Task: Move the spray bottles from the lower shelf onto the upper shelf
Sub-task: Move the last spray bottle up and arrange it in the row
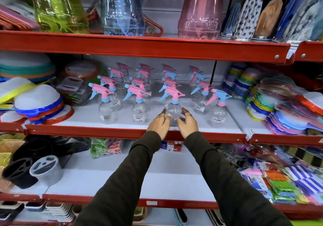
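Hands, left (159, 123) and right (187, 123), cup a front bottle (173, 111) loosely on a shelf (122, 133) already full of rows.

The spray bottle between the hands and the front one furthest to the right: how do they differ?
The spray bottle between the hands has a pink head and a blue trigger; the rightmost front bottle has a blue head and a pink trigger. The left hand and right hand flank the first; the second stands untouched. Both are clear and upright.
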